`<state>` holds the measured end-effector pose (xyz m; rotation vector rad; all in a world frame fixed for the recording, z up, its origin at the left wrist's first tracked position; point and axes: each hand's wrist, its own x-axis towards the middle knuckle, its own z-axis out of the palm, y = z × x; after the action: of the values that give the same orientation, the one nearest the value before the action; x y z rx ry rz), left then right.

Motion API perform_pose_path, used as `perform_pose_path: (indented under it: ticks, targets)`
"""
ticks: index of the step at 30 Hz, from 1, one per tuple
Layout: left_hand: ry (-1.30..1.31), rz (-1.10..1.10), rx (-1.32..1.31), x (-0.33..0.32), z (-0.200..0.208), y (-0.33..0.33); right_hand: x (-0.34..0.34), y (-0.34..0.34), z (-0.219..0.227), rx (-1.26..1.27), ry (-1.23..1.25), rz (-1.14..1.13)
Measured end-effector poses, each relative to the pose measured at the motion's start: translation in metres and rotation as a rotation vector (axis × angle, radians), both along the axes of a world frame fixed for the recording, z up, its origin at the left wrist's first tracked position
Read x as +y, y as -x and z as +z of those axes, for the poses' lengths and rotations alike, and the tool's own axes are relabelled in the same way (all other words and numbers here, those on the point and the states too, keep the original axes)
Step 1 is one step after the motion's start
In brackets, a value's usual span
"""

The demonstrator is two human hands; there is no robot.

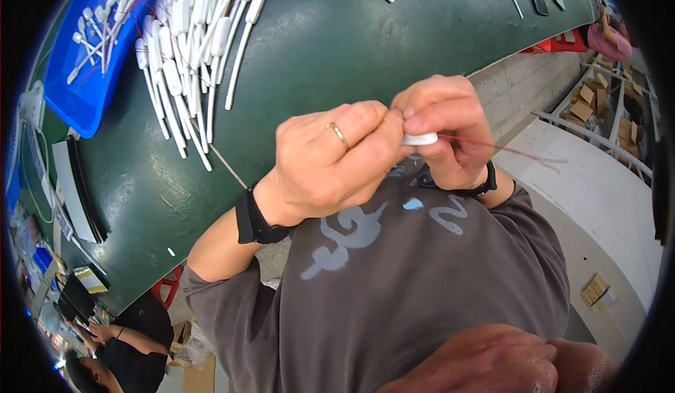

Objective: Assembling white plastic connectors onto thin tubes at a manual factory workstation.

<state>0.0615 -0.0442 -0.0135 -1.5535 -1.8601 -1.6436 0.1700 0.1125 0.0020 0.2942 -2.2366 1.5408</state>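
Here, hands: both are working close to the chest, raised clear of the table, which is keeping the small piece near the eyes
Left hand: curling nearly closed, ringed finger on top, its fingertips pressing against the near end of the white part and bracing it
Right hand: closing in a pinch, thumb and fingers gripping the white part from above and below, so that only a short stretch is showing between the two hands
White part: lying roughly level between the two sets of fingertips, above the grey shirt, well apart from the table
Wire: thin and reddish, trailing out to the right past the right hand, hanging free in the air; where it is joining the white part is hidden by the fingers
Pile: many long white pieces are lying fanned on the green table, within reach ahead
Blue bin: sitting just left of the pile, holding more white pieces
Wristbands: a dark band is sitting on each wrist
Other person: working at lower left, hands apart from these
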Motion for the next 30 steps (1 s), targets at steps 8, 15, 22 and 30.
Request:
perform_pose_path:
  ticks: [8,15,22,30]
  targets:
    - [0.143,0.070,-0.184,0.006,-0.014,0.004,-0.005,0.021,-0.030,0.030,0.244,-0.155]
    - [0.069,0.091,-0.194,0.007,-0.016,0.002,0.010,0.014,-0.021,0.050,-0.081,-0.139]
    - [-0.004,0.042,-0.087,0.009,-0.019,0.004,0.017,0.017,-0.018,-0.027,-0.015,-0.011]
    - [0.072,-0.087,-0.188,0.000,-0.017,-0.004,0.010,0.025,-0.016,-0.140,0.128,0.232]
